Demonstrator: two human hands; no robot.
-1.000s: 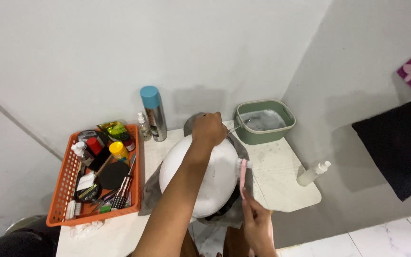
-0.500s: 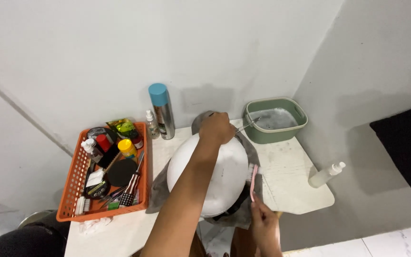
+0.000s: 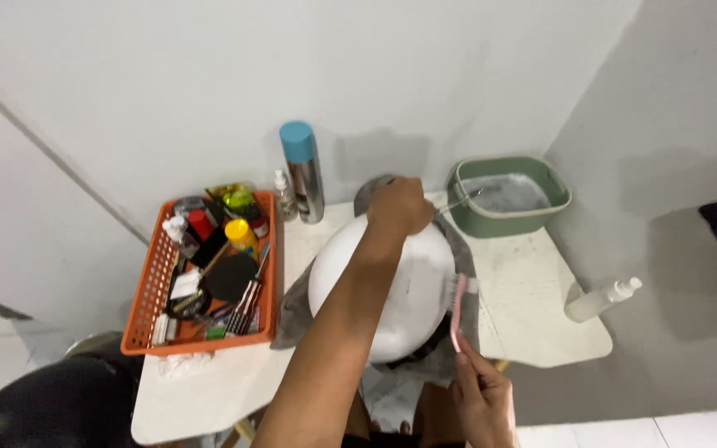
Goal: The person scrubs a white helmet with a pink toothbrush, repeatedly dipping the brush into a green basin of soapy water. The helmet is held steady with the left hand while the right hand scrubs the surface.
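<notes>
Our left hand (image 3: 400, 207) is cupped over the top of the white helmet (image 3: 379, 286), fingers pressed down on its far crown to steady it. Our right hand (image 3: 483, 398) is closed around the handle of a pink toothbrush (image 3: 457, 303), whose bristles touch the helmet's right flank, just above that hand. The helmet sits on a grey cloth (image 3: 292, 307) on the table (image 3: 533, 315), directly beneath our left hand.

Beyond the left hand, against the wall, stands a green basin (image 3: 466, 211) of water; to that hand's left rise a tall silver spray can with a blue cap (image 3: 302, 170) and a small clear bottle (image 3: 283, 195). Further left lies an orange basket (image 3: 153, 286) crowded with small tools. Right of the brush hand, a white squeeze bottle (image 3: 601, 300) lies near the table's edge.

In our judgement the dome could roll or slide on the cloth if the left hand slackens. A hard sideways stroke might also push the squeeze bottle over the edge.
</notes>
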